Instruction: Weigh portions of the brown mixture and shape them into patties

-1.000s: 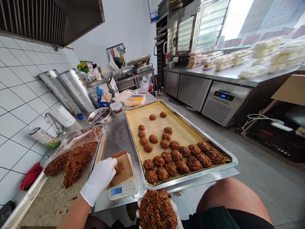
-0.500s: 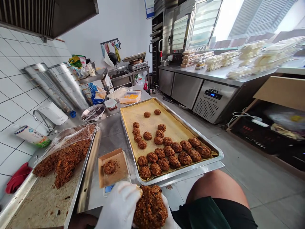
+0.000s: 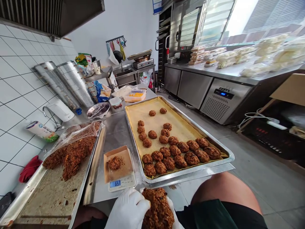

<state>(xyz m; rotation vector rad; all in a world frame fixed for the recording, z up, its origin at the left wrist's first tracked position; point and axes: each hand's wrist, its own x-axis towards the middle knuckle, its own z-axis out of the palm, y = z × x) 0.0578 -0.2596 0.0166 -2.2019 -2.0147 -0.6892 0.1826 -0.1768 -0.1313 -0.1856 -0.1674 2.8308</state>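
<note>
A big lump of brown, crumbly mixture is held between my two white-gloved hands at the bottom of the view. My left hand presses its curled fingers against the lump's left side. Around its right side wraps my right hand, mostly hidden behind the lump. Just beyond my left hand a kitchen scale reads 65.7. On it rests a brown paper tray with one small clump and crumbs inside. Several rounded balls sit on a lined baking tray ahead.
At left, a metal tray holds a heap of the same mixture partly under plastic film. Farther back are a film-covered bowl and a tub with orange food. My knee is close to the baking tray's near edge.
My left hand has shifted right and clears the scale's display, which now shows. The whole scene sits slightly further right as the camera turned. The lump is still in both hands.
</note>
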